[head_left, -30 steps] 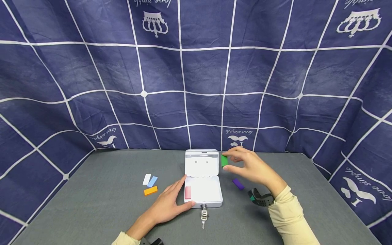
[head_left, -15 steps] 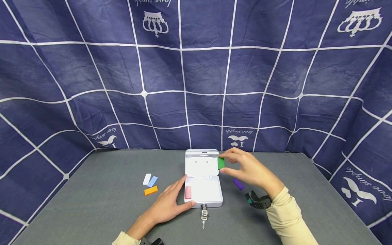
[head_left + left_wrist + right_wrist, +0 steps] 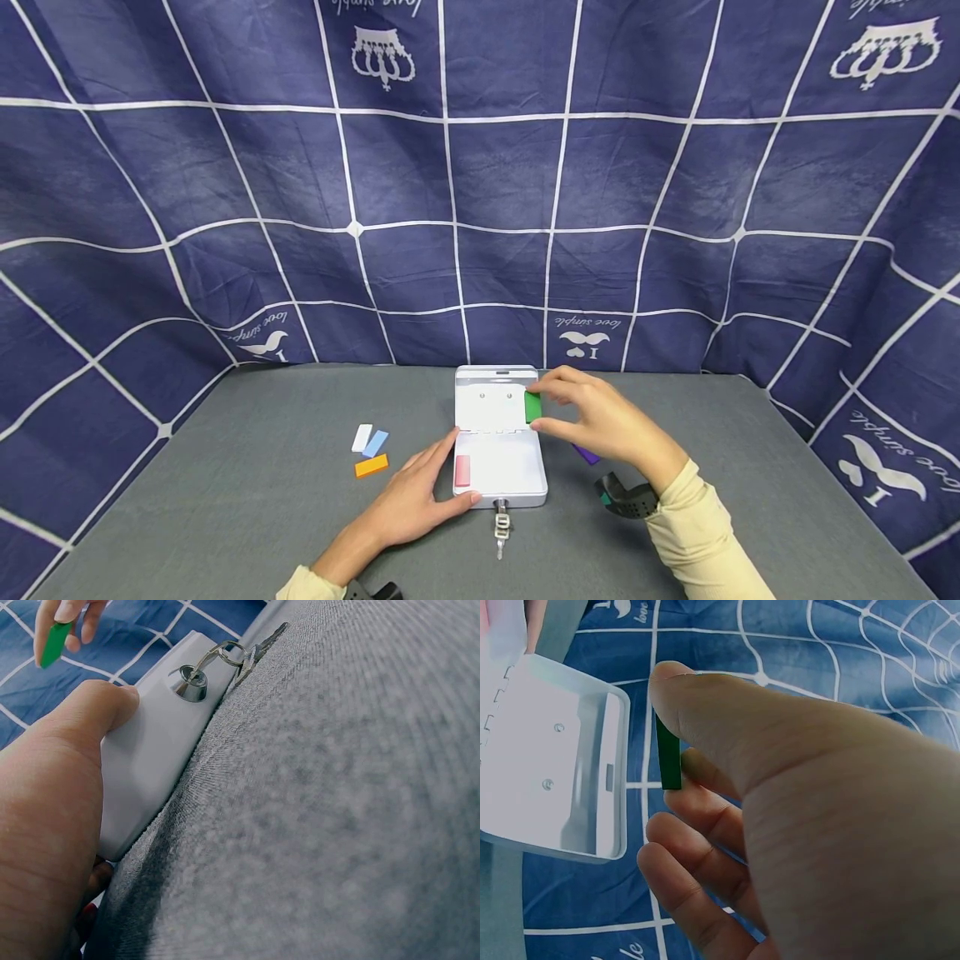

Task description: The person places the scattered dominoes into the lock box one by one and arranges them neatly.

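Pinched end to end between the thumb and a fingertip of my right hand (image 3: pixel 600 417) is a slim green block (image 3: pixel 533 407); those two digits stand only as far apart as the block is long, and my other fingers are loosely bent, clear of it. From the head view the green block shows against the right part of the raised lid (image 3: pixel 487 408) of the white box (image 3: pixel 510 467), while the right wrist view shows a gap between block and lid. It is in the air by the box's right side; how high above it, I cannot tell.

My left hand (image 3: pixel 408 504) steadies the box without closing round it: the fingers lie fairly straight and spread along its left side, and my thumb rests at its front edge, to the left of the lock (image 3: pixel 190 684). A key ring with keys (image 3: pixel 502 527) hangs from that lock, onto the grey table (image 3: pixel 225 467) in front of the box.

Inside the box, against its left wall, lies a pink block (image 3: pixel 462 471). On the table to the right of the box is a purple block (image 3: pixel 587 454), partly hidden by my right hand. Left of the box, beyond my left hand, a white block (image 3: pixel 362 437), a light blue block (image 3: pixel 375 444) and an orange block (image 3: pixel 371 466) lie close together, the orange one nearest me. Behind the box hangs a dark blue cloth (image 3: pixel 495 167) with white grid lines.
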`<move>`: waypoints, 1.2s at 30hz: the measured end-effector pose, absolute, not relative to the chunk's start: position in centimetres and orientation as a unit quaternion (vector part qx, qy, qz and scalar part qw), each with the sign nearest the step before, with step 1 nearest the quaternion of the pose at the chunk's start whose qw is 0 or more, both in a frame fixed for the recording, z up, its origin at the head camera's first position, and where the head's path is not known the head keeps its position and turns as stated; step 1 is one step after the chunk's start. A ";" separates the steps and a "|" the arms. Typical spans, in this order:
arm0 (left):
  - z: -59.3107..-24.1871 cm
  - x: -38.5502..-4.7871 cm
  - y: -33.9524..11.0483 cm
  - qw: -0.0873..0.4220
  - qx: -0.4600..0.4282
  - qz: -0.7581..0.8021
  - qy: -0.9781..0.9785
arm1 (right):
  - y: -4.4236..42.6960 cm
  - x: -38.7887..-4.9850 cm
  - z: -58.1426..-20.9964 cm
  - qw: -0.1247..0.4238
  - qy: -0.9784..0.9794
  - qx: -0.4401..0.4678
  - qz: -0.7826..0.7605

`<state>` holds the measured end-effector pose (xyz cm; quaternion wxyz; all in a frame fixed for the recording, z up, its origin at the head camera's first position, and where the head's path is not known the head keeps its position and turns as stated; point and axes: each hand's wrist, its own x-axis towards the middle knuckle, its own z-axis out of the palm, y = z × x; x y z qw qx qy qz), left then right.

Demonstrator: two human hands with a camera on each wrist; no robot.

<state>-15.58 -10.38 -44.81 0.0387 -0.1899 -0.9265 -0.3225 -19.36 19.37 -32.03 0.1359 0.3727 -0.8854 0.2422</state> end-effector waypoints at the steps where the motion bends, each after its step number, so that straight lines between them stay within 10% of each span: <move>1: -44.8 -15.6 -10.4 0.041 -0.192 -0.322 -0.926 | 19.3 -19.3 -32.0 0.136 -0.885 0.374 0.241; 36: -44.9 -15.6 -10.4 0.038 -0.193 -0.324 -0.925 | 16.7 -19.2 -34.1 0.097 -0.883 0.417 0.194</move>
